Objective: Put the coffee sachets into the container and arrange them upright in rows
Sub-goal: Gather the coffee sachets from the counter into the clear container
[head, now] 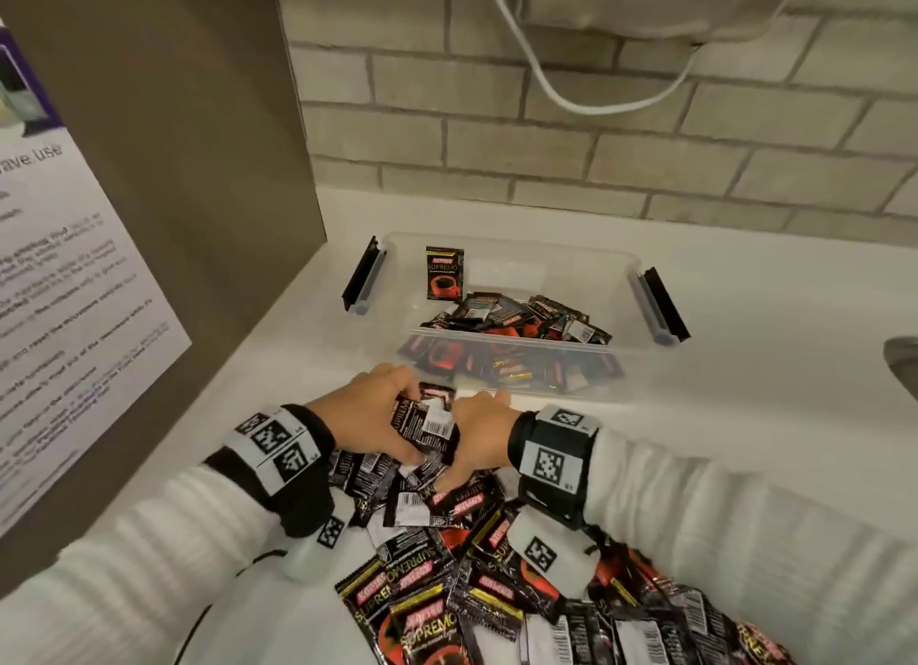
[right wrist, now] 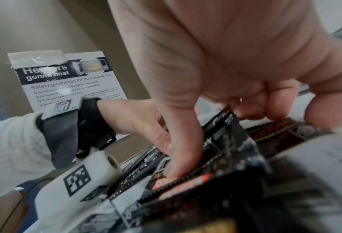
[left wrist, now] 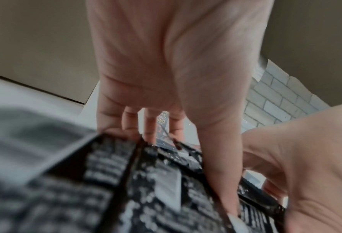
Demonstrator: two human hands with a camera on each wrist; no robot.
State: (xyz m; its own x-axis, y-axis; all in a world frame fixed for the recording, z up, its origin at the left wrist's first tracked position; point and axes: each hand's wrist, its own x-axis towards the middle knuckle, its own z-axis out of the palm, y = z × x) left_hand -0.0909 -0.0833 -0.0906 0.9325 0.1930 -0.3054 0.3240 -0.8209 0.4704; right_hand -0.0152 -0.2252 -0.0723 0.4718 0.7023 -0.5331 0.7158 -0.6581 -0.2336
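Foil sachets [head: 422,423] between your left hand [head: 370,408] and right hand [head: 479,428], both clamped on them over the bench [head: 745,316] pile near the container [head: 506,287], seem light and slippery; squeeze the flat faces.

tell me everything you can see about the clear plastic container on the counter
The container is a clear, rectangular plastic tub with no lid on, standing on the white counter near the brick wall. A dark latch is flipped outward at each short end. One coffee sachet stands upright against its far wall; others lie jumbled in its near half. Neither hand touches it.
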